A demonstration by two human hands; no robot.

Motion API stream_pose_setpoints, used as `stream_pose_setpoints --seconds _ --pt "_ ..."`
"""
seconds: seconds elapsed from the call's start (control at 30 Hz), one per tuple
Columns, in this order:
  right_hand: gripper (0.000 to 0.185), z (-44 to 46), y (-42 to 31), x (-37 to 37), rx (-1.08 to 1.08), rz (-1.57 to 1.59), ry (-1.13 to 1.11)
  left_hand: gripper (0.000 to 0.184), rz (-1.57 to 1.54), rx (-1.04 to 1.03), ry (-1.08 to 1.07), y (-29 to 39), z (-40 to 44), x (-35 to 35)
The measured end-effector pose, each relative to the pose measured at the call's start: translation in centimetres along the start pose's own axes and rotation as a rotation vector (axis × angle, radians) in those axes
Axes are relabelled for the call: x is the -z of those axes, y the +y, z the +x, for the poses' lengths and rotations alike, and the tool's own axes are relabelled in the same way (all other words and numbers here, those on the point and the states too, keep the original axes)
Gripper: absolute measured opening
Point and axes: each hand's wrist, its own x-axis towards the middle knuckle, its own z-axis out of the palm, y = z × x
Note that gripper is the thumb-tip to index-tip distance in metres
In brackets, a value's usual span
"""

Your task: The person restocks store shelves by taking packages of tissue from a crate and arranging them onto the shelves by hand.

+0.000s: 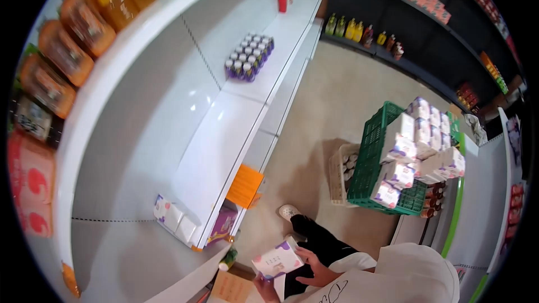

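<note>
Both of my hands hold a white tissue pack (277,258) with purple and pink patches on its corners. My left hand (267,288) grips its near lower end, and my right hand (315,267) has its fingers on the opposite end. The pack is tilted in front of my body, close to the shelf's end. On the white shelf (210,140), similar white packs (177,219) lie side by side at the near corner. More such tissue packs (429,129) are stacked in and above a green crate (368,157) to the right.
A shrink-wrapped block of white-capped bottles (250,57) and a red bottle (282,0) stand farther along the shelf. An orange box (245,186) juts out below its edge. Beside the green crate is a beige crate (337,177). Drink bottles (64,53) line the upper shelf.
</note>
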Motion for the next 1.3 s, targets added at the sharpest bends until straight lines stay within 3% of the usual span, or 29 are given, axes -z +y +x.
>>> stream_pose_setpoints --seconds 0.07,0.13,0.23,0.4,0.57,0.7,0.8,0.97,1.1,1.3 --pt "0.079 -0.4 -4.1 0.8 0.097 -0.007 0.117 0.030 -0.081 -0.133 -0.448 7.2 -1.7 -6.0" --pt "0.076 -0.6 -6.6 1.3 0.156 0.035 0.296 0.039 0.004 -0.208 -0.598 11.1 -1.8 -10.3" --pt "0.077 -1.4 -7.7 2.1 0.365 -0.028 0.545 0.053 0.020 -0.394 -0.692 15.8 -3.5 -17.8" --pt "0.092 -1.6 -10.1 7.6 0.726 0.001 0.747 0.064 -0.136 -0.584 -0.753 16.5 -9.7 -29.9" --pt "0.101 -1.7 -11.7 13.7 0.923 -0.350 1.089 0.063 -0.195 -0.405 -0.811 14.9 -17.0 -37.9" --pt "0.100 -3.0 -10.8 18.6 0.801 -0.401 1.137 0.064 -0.073 -0.265 -1.105 13.4 -16.3 -42.2" --pt "0.100 -4.8 -10.9 20.9 0.558 -0.349 1.201 0.059 0.095 -0.311 -1.335 11.2 -12.2 -44.4" --pt "0.091 -3.0 -10.0 23.1 0.559 -0.388 1.340 0.060 0.110 -0.263 -1.472 9.1 -10.3 -48.0" --pt "0.088 -0.4 -11.6 24.6 0.540 -0.398 1.511 0.057 0.097 -0.128 -1.414 9.7 -11.9 -51.4" --pt "0.083 3.6 -13.2 26.2 0.393 -0.573 1.735 0.051 0.220 0.093 -1.634 11.2 -9.6 -58.9"
